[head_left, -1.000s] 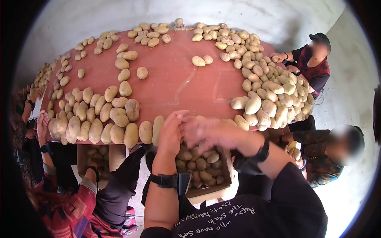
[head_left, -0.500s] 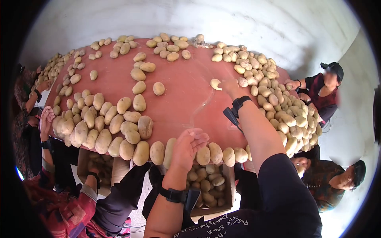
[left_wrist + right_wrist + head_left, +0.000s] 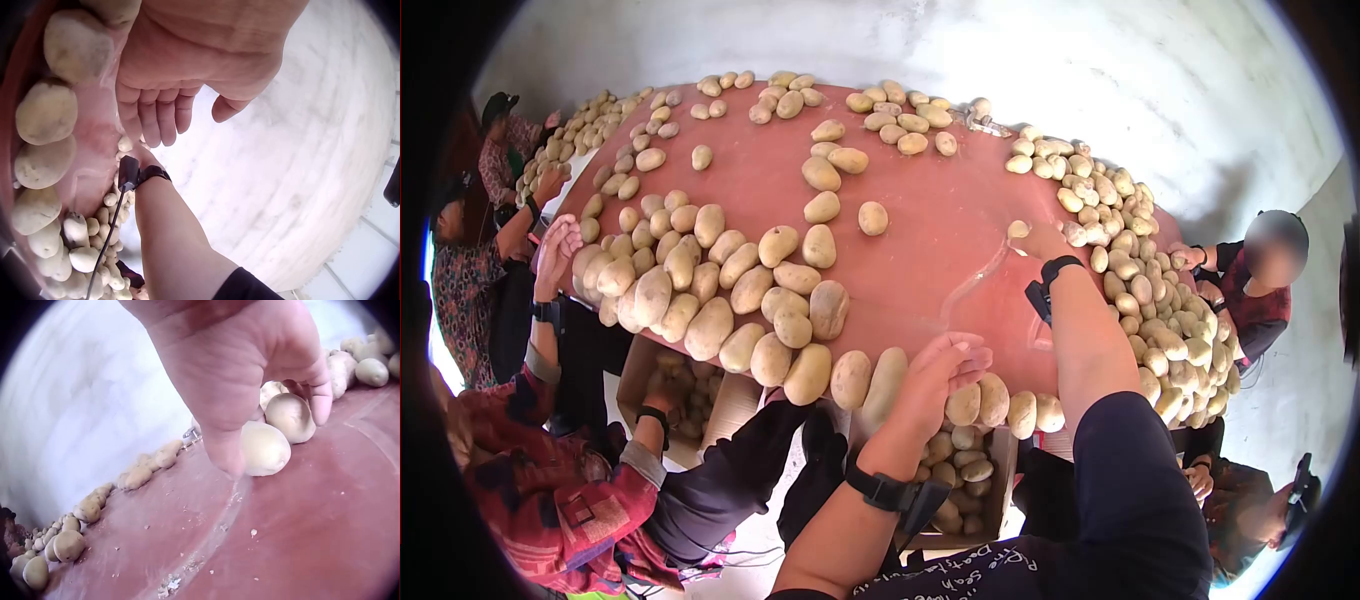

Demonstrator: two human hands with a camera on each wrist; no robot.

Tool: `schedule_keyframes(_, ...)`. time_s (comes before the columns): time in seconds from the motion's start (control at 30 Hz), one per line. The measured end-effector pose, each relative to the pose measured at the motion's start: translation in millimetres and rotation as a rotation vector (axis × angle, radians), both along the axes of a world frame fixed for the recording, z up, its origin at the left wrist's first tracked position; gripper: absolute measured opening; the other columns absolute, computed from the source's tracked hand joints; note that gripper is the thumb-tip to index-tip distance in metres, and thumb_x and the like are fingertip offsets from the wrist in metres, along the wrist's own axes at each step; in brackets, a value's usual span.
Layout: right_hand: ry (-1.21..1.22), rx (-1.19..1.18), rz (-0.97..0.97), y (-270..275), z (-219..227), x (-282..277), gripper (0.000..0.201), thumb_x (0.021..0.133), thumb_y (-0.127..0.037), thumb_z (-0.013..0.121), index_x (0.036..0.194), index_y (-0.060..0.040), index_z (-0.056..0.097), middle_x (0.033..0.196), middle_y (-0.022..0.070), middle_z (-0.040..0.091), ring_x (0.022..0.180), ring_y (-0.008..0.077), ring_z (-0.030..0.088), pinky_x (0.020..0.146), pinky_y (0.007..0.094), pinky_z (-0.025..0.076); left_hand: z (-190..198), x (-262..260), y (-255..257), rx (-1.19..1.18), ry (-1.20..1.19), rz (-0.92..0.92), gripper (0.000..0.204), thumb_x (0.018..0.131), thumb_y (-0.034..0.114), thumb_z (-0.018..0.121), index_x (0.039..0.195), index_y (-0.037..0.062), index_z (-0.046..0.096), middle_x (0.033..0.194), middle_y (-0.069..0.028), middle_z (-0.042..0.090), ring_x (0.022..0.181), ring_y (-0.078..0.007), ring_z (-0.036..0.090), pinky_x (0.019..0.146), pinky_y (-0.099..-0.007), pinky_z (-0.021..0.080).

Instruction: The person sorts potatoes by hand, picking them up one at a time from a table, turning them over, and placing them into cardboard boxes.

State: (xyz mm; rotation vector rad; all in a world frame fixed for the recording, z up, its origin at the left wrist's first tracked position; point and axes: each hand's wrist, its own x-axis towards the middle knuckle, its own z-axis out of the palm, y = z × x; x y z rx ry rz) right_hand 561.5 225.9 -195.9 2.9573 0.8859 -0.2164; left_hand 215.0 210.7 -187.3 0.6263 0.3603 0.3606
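Note:
On the red tabletop, my right hand reaches over two potatoes. The right wrist view shows its thumb against a pale potato and its fingers around a second, rounder potato beside it; both are between thumb and fingers, at the table surface. My left hand hovers palm up near the front edge, above the row of potatoes, fingers loosely bent and holding nothing. In the left wrist view the left hand hangs with relaxed fingers.
A large potato pile lies right, another left. Potatoes line the front edge. A box of potatoes stands below the edge, another further left. Other people sit or stand at both sides.
My right hand has gone from beside my left hand out to the two potatoes and closed round them. My left hand stays near the front edge. The head view has shifted.

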Motion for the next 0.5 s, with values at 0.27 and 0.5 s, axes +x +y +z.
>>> schedule_keyframes(0.27, 0.512, 0.244, 0.071, -45, 17, -25, 0.073, 0.069, -0.045, 0.075, 0.128, -0.0064, 0.053, 0.119, 0.0103, 0.061, 0.109, 0.0214, 0.058, 0.086, 0.0341, 0.049, -3, -10, -12, 0.035, 0.054, -0.007, 0.029, 0.096, 0.023, 0.045, 0.114, 0.002, 0.053, 0.107, -0.0124, 0.062, 0.102, -0.0216, 0.06, 0.09, -0.0337, 0.048)
schedule_keyframes(0.5, 1.4, 0.975, 0.099, -124, 101, -166, 0.06, 0.083, -0.027, 0.068, 0.132, -0.0016, 0.045, 0.116, 0.0083, 0.058, 0.106, 0.0167, 0.056, 0.088, 0.0321, 0.049, 19, -29, -23, -0.03, 0.142, 0.063, 0.037, 0.098, 0.03, 0.043, 0.121, 0.0019, 0.05, 0.11, -0.0141, 0.06, 0.104, -0.0231, 0.059, 0.084, -0.036, 0.054)
